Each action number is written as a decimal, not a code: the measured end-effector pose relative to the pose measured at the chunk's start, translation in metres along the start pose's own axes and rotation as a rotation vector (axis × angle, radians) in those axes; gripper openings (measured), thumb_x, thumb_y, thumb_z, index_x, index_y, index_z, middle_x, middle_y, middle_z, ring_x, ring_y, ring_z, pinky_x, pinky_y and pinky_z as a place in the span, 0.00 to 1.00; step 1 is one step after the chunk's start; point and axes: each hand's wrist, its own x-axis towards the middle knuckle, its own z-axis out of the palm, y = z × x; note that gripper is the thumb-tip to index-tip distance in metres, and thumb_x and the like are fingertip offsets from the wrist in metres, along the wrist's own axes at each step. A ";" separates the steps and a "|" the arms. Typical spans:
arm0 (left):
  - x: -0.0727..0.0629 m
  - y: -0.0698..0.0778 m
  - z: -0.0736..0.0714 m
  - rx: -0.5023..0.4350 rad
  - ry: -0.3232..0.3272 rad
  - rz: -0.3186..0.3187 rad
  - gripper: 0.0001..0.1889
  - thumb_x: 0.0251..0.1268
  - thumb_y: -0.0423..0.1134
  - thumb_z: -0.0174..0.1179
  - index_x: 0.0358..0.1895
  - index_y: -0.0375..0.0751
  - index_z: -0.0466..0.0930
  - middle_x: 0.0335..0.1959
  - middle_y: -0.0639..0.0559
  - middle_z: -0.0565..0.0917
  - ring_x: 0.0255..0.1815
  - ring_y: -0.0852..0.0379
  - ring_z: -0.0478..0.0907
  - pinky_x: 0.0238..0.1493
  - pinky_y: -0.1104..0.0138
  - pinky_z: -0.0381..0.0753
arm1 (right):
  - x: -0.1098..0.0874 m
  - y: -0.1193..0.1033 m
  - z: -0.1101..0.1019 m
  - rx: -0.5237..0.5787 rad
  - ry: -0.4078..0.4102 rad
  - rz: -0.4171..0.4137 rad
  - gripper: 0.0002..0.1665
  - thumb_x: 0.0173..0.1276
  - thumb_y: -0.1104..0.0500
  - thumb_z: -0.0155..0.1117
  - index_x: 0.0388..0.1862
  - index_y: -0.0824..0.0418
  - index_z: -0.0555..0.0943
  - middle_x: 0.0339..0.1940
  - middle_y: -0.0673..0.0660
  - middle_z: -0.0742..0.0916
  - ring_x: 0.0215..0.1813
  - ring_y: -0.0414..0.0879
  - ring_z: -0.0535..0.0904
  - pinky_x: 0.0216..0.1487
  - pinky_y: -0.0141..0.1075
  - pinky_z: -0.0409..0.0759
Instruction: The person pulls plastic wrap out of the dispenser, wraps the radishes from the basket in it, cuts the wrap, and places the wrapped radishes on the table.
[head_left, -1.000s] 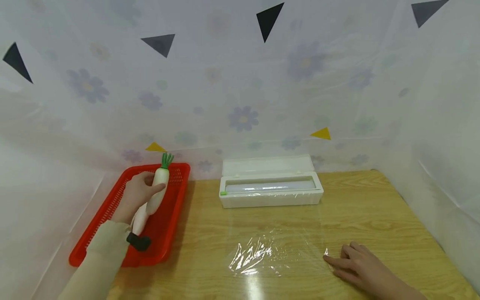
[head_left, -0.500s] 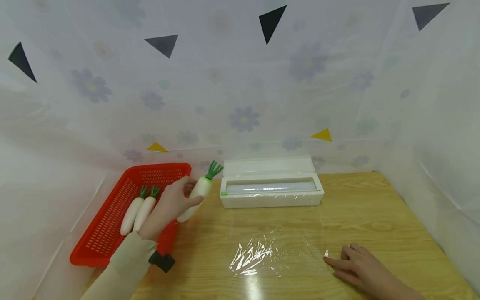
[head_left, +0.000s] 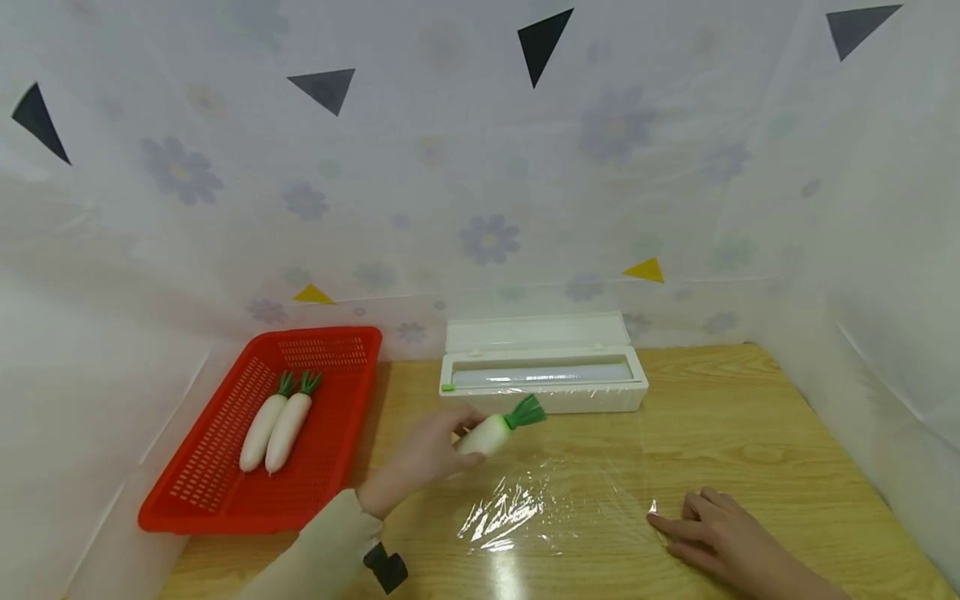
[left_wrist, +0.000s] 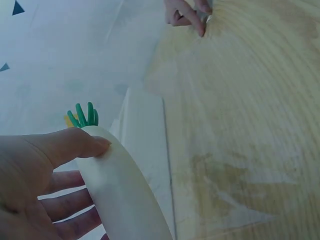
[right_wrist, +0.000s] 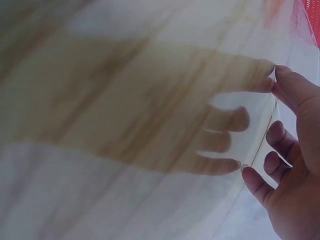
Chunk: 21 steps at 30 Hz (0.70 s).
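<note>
My left hand grips a white radish with green leaves, tilted above the table left of centre. In the left wrist view, my thumb lies along the radish just under its leaves, with the fingers behind it. Clear plastic wrap is drawn out over the tabletop from the white wrap dispenser, whose lid stands raised. My right hand presses the wrap's near right corner with fingertips; in the right wrist view, the right hand's fingertips appear beside their reflections.
A red basket stands on the left with two more white radishes, the left one and the right one, lying side by side. A flowered white curtain encloses the wooden table at the back and sides.
My left hand has lifted the radish out of the basket and carried it right, to the left part of the wrap. The right hand has stayed at the wrap's corner.
</note>
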 end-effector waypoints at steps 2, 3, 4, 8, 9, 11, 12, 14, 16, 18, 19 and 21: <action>0.003 0.002 0.015 -0.025 -0.042 0.001 0.23 0.58 0.33 0.75 0.58 0.38 0.82 0.49 0.47 0.87 0.48 0.51 0.82 0.48 0.57 0.83 | 0.000 0.000 -0.001 -0.002 -0.004 0.003 0.29 0.55 0.52 0.83 0.58 0.46 0.89 0.35 0.29 0.66 0.37 0.26 0.54 0.39 0.20 0.52; 0.005 0.004 0.022 -0.032 -0.057 0.013 0.24 0.58 0.32 0.76 0.59 0.37 0.82 0.49 0.46 0.87 0.48 0.51 0.82 0.48 0.59 0.83 | 0.001 0.000 -0.002 -0.002 -0.007 0.007 0.29 0.55 0.52 0.83 0.58 0.45 0.89 0.35 0.29 0.66 0.37 0.26 0.54 0.38 0.20 0.52; 0.007 0.006 0.029 -0.028 -0.072 0.023 0.24 0.58 0.32 0.76 0.59 0.37 0.82 0.50 0.47 0.87 0.48 0.52 0.82 0.47 0.61 0.83 | 0.001 -0.001 -0.003 -0.002 -0.010 0.011 0.29 0.55 0.52 0.83 0.58 0.45 0.89 0.35 0.29 0.66 0.37 0.26 0.54 0.38 0.20 0.53; 0.015 0.012 0.055 0.019 -0.123 0.086 0.23 0.57 0.36 0.76 0.57 0.39 0.83 0.49 0.51 0.87 0.45 0.61 0.81 0.44 0.71 0.79 | 0.002 -0.002 -0.005 0.009 -0.025 0.031 0.28 0.56 0.52 0.83 0.59 0.44 0.89 0.35 0.29 0.66 0.37 0.26 0.53 0.37 0.21 0.53; 0.016 0.014 0.060 0.034 -0.136 0.104 0.23 0.57 0.36 0.76 0.56 0.40 0.84 0.48 0.52 0.87 0.44 0.63 0.80 0.43 0.72 0.78 | 0.002 -0.002 -0.005 0.011 -0.025 0.032 0.28 0.56 0.52 0.83 0.59 0.44 0.89 0.35 0.29 0.66 0.37 0.26 0.54 0.37 0.21 0.53; 0.019 0.015 0.071 0.065 -0.161 0.135 0.22 0.56 0.36 0.76 0.56 0.41 0.84 0.47 0.54 0.87 0.43 0.67 0.78 0.42 0.73 0.77 | 0.002 -0.002 -0.004 0.009 -0.022 0.029 0.28 0.56 0.51 0.82 0.59 0.44 0.89 0.35 0.29 0.66 0.37 0.26 0.54 0.37 0.21 0.53; 0.020 0.016 0.077 0.078 -0.171 0.147 0.22 0.57 0.37 0.76 0.56 0.42 0.84 0.47 0.55 0.87 0.42 0.68 0.78 0.42 0.73 0.76 | 0.002 -0.002 -0.004 0.009 -0.019 0.025 0.28 0.56 0.51 0.82 0.58 0.44 0.89 0.35 0.29 0.66 0.37 0.26 0.54 0.37 0.21 0.53; 0.022 0.017 0.086 0.114 -0.190 0.165 0.22 0.57 0.37 0.75 0.56 0.42 0.84 0.48 0.57 0.86 0.42 0.69 0.77 0.44 0.74 0.76 | 0.001 -0.001 -0.003 0.004 -0.009 0.019 0.28 0.56 0.51 0.83 0.58 0.45 0.89 0.35 0.30 0.67 0.37 0.26 0.55 0.38 0.20 0.53; 0.023 0.018 0.093 0.154 -0.205 0.175 0.22 0.58 0.39 0.76 0.57 0.44 0.84 0.49 0.58 0.85 0.44 0.68 0.76 0.45 0.74 0.76 | 0.001 -0.001 -0.003 0.001 -0.006 0.018 0.28 0.55 0.51 0.83 0.58 0.45 0.89 0.35 0.30 0.67 0.37 0.26 0.55 0.38 0.21 0.53; 0.023 0.020 0.099 0.191 -0.219 0.181 0.22 0.59 0.40 0.76 0.58 0.45 0.84 0.50 0.57 0.84 0.45 0.68 0.75 0.46 0.74 0.76 | 0.000 0.000 -0.002 0.004 -0.013 0.025 0.28 0.56 0.51 0.83 0.58 0.45 0.89 0.35 0.29 0.67 0.37 0.26 0.55 0.38 0.21 0.54; 0.023 0.021 0.101 0.212 -0.225 0.188 0.23 0.59 0.40 0.76 0.57 0.45 0.84 0.50 0.57 0.83 0.45 0.68 0.74 0.47 0.74 0.75 | 0.000 0.000 -0.002 0.006 -0.020 0.030 0.28 0.56 0.51 0.82 0.59 0.44 0.89 0.35 0.29 0.67 0.37 0.26 0.55 0.37 0.21 0.54; 0.023 0.022 0.105 0.237 -0.237 0.193 0.22 0.59 0.41 0.77 0.58 0.46 0.85 0.49 0.58 0.82 0.45 0.68 0.73 0.47 0.76 0.74 | 0.000 0.000 -0.001 0.012 -0.034 0.038 0.28 0.58 0.50 0.82 0.59 0.43 0.89 0.35 0.29 0.67 0.36 0.26 0.55 0.37 0.21 0.54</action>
